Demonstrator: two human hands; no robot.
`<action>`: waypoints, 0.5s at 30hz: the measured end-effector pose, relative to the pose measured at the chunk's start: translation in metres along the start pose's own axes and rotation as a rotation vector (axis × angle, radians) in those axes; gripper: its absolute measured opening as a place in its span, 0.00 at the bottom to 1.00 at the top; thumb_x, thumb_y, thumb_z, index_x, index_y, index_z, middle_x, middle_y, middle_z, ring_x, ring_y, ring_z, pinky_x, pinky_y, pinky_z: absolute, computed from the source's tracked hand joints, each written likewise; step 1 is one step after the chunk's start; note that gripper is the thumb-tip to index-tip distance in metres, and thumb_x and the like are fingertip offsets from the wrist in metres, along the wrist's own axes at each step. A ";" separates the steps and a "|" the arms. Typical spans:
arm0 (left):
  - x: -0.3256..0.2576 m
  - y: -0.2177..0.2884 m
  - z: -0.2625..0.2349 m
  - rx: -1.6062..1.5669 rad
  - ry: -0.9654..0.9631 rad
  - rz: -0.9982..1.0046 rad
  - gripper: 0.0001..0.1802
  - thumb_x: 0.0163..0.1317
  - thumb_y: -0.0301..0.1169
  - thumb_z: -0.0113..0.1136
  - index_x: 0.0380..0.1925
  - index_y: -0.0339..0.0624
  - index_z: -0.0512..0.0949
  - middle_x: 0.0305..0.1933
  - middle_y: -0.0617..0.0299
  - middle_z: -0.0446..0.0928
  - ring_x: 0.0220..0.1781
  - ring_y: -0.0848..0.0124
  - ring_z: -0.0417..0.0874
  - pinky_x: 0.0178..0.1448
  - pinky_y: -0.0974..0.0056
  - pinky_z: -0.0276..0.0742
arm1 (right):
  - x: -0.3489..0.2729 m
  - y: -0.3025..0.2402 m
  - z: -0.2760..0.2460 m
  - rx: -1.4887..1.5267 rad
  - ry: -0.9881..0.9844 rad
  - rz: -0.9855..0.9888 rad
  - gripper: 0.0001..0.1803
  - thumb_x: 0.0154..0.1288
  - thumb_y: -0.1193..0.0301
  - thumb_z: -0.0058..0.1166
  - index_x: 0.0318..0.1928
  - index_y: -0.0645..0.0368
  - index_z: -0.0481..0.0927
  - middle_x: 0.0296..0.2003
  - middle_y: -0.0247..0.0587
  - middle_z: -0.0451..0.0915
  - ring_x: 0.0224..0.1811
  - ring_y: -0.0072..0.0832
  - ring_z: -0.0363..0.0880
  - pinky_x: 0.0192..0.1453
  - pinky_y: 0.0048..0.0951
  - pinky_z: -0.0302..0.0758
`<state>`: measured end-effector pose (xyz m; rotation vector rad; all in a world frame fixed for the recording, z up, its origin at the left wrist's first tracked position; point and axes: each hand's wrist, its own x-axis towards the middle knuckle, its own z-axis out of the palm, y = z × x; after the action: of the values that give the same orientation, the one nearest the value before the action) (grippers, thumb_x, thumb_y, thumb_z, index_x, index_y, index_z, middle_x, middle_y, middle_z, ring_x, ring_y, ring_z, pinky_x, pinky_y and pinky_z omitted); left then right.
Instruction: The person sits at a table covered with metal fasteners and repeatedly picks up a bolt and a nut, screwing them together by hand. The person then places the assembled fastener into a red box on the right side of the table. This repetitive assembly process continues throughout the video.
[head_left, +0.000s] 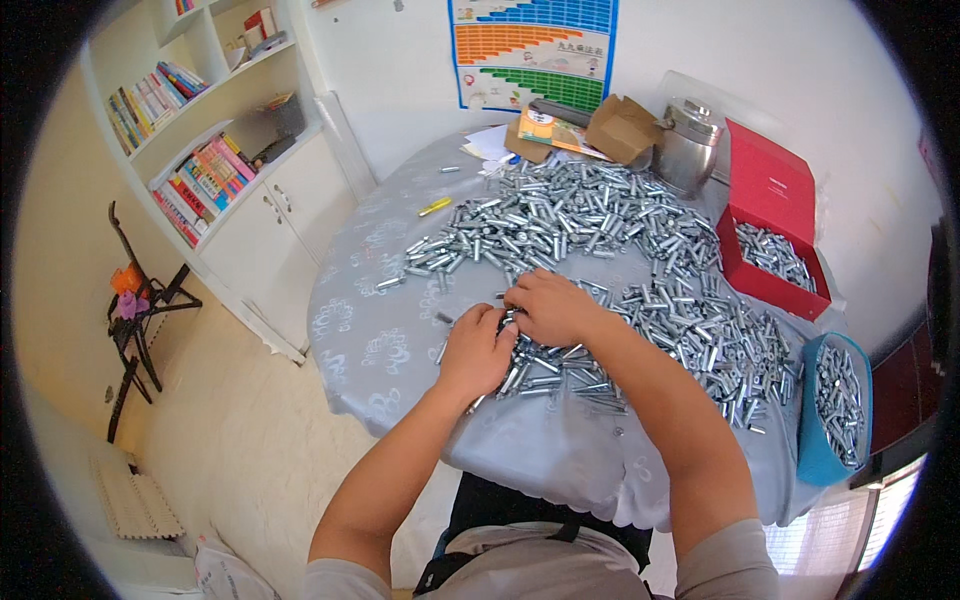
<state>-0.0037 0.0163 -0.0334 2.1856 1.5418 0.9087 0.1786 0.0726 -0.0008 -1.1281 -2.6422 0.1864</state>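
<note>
My left hand (477, 352) and my right hand (548, 305) meet over the table, fingers curled in toward each other. Between them shows a bit of shiny metal, a metal anchor bolt (508, 318) by its look; the fingers hide most of it. Close around the hands lies a loose pile of short silvery anchor bolts (545, 372), some under my right forearm. A larger heap of the same pieces (575, 215) spreads across the far side of the table and joins another heap (715, 340) at the right.
A red box (770, 270) of metal pieces stands open at the right, and a blue bin (838, 405) of them sits at the edge. Behind are a steel canister (688, 145), a torn carton (622, 130) and a yellow tool handle (435, 206). A grey cloth (365, 310) covers the round table.
</note>
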 end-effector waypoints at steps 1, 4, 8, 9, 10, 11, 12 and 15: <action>0.001 0.004 0.001 -0.055 0.000 -0.019 0.22 0.70 0.38 0.51 0.54 0.32 0.77 0.58 0.43 0.76 0.61 0.48 0.75 0.66 0.52 0.69 | -0.009 0.000 -0.003 0.000 -0.003 -0.005 0.16 0.65 0.65 0.49 0.48 0.57 0.82 0.46 0.47 0.79 0.53 0.46 0.74 0.61 0.45 0.71; 0.003 0.016 -0.001 -0.285 -0.051 -0.109 0.25 0.72 0.42 0.50 0.57 0.32 0.75 0.61 0.43 0.75 0.63 0.48 0.75 0.67 0.53 0.68 | -0.030 0.005 -0.005 0.000 0.048 -0.037 0.15 0.66 0.66 0.49 0.48 0.56 0.82 0.46 0.46 0.79 0.55 0.46 0.74 0.60 0.45 0.71; 0.004 0.018 -0.012 -0.475 0.024 -0.090 0.29 0.73 0.47 0.51 0.58 0.30 0.75 0.64 0.42 0.73 0.67 0.50 0.72 0.71 0.54 0.65 | -0.054 0.014 -0.021 0.098 0.069 -0.027 0.13 0.65 0.69 0.50 0.45 0.56 0.84 0.43 0.46 0.80 0.51 0.47 0.77 0.57 0.46 0.74; 0.002 0.009 -0.020 -0.359 0.025 -0.098 0.31 0.71 0.49 0.52 0.60 0.30 0.73 0.66 0.40 0.71 0.69 0.49 0.70 0.73 0.53 0.62 | -0.058 0.017 -0.027 0.104 0.070 -0.006 0.13 0.65 0.69 0.50 0.45 0.57 0.84 0.43 0.46 0.80 0.51 0.47 0.77 0.57 0.46 0.74; -0.003 -0.003 -0.030 -0.241 0.028 -0.106 0.34 0.70 0.51 0.53 0.61 0.31 0.72 0.67 0.39 0.70 0.71 0.49 0.68 0.74 0.51 0.59 | -0.062 0.019 -0.032 0.111 0.071 0.012 0.13 0.65 0.69 0.50 0.45 0.57 0.84 0.43 0.46 0.80 0.51 0.47 0.77 0.57 0.46 0.74; -0.009 -0.015 -0.037 -0.120 0.032 -0.120 0.37 0.69 0.54 0.55 0.63 0.31 0.71 0.69 0.38 0.68 0.73 0.48 0.66 0.76 0.50 0.56 | -0.062 0.021 -0.034 0.125 0.071 0.026 0.13 0.65 0.69 0.50 0.44 0.57 0.84 0.42 0.47 0.80 0.51 0.47 0.78 0.57 0.46 0.74; -0.016 -0.022 -0.045 -0.001 -0.049 -0.099 0.42 0.65 0.56 0.57 0.66 0.31 0.67 0.71 0.36 0.64 0.75 0.47 0.62 0.78 0.49 0.51 | -0.060 0.017 -0.037 0.106 0.071 0.069 0.14 0.65 0.68 0.50 0.46 0.57 0.84 0.45 0.47 0.80 0.51 0.46 0.78 0.57 0.46 0.75; -0.037 -0.021 -0.063 0.284 -0.283 -0.008 0.60 0.53 0.64 0.65 0.72 0.31 0.55 0.75 0.32 0.53 0.80 0.44 0.50 0.81 0.44 0.38 | -0.040 0.017 -0.024 0.133 0.182 -0.003 0.15 0.65 0.68 0.50 0.49 0.57 0.84 0.47 0.48 0.80 0.52 0.47 0.78 0.57 0.46 0.75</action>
<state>-0.0684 -0.0170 -0.0102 2.3717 1.6145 0.3709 0.2244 0.0557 0.0107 -1.0461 -2.4334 0.2430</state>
